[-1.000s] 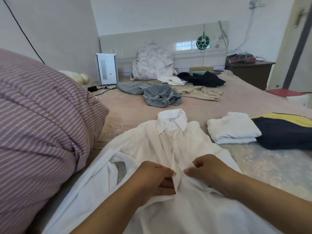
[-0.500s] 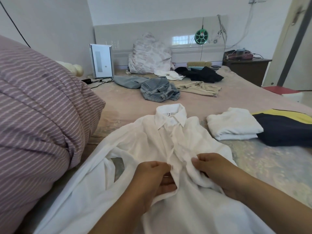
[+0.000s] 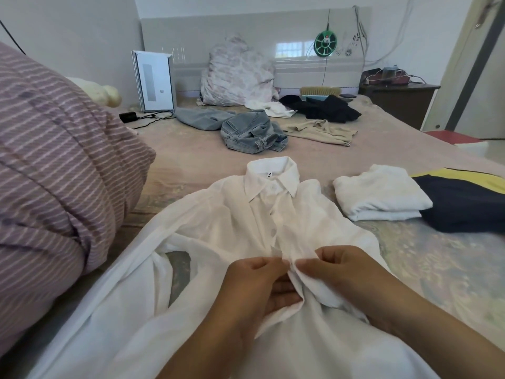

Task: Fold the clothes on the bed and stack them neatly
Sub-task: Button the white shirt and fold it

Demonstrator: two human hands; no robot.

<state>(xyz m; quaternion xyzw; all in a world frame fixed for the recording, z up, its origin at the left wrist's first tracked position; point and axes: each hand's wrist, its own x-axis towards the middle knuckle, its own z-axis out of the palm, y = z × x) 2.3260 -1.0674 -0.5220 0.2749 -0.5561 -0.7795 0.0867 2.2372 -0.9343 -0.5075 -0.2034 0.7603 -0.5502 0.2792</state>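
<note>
A white collared shirt point(image 3: 229, 228) lies face up on the bed point(image 3: 191, 157), collar pointing away from me. My left hand point(image 3: 254, 285) and my right hand point(image 3: 344, 272) meet at the shirt's front placket, each pinching one edge of the fabric near a button. A folded white garment point(image 3: 379, 195) sits to the right, beside a dark navy and yellow garment point(image 3: 464, 206). Farther back lie unfolded jeans point(image 3: 251, 132), a grey piece point(image 3: 202, 119), a beige top point(image 3: 319, 131), a black garment point(image 3: 325, 108) and a small white one point(image 3: 276, 108).
A big purple striped duvet point(image 3: 54, 160) fills the left side. At the headboard stand a white box point(image 3: 154, 80), a floral pillow point(image 3: 235, 72), a brush point(image 3: 319, 92) and a cable with charger point(image 3: 128, 116). A dark nightstand point(image 3: 399, 102) is at the back right.
My hands have closed in on the placket again, fingertips nearly touching, and the fabric bunched by my right hand now lies flatter. The view has shifted slightly.
</note>
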